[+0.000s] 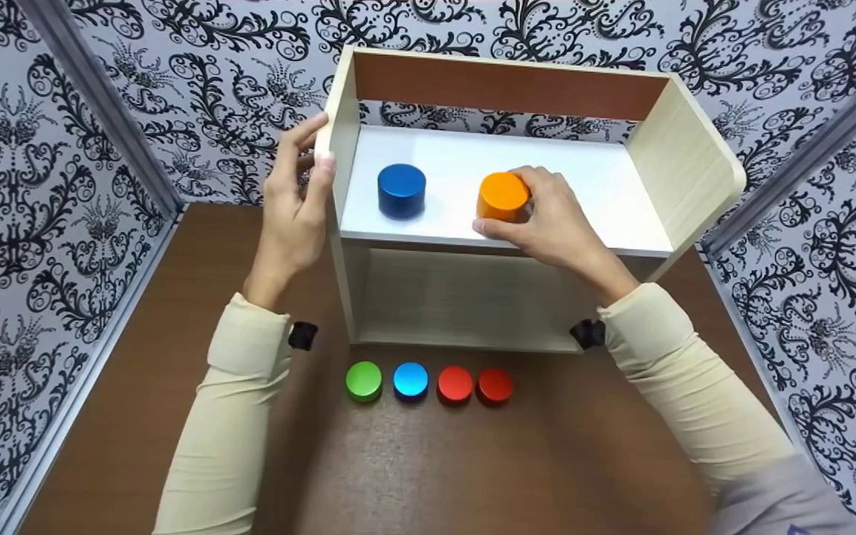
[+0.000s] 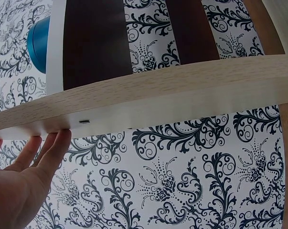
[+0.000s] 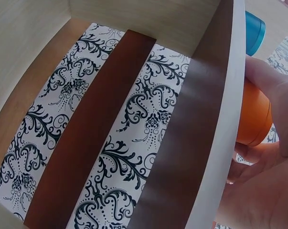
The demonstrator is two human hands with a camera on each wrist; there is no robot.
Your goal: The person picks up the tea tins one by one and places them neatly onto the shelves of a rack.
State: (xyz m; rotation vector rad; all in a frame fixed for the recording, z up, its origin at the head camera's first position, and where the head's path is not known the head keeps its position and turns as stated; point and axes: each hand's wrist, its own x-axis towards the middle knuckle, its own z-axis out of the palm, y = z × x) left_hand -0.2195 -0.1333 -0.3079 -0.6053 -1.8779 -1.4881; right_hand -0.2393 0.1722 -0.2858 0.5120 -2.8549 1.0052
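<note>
Four caps [image 1: 428, 383] before shelf edge [image 1: 472, 241]

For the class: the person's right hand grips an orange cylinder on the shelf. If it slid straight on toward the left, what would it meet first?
Probably the blue cylinder, standing apart to the left of the orange cylinder that the right hand grips; depth alignment is uncertain.

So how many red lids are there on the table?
2. Both red lids sit at the right end of the row on the table in front of the shelf: one beside the blue lid, the other last. None seem hidden.
</note>
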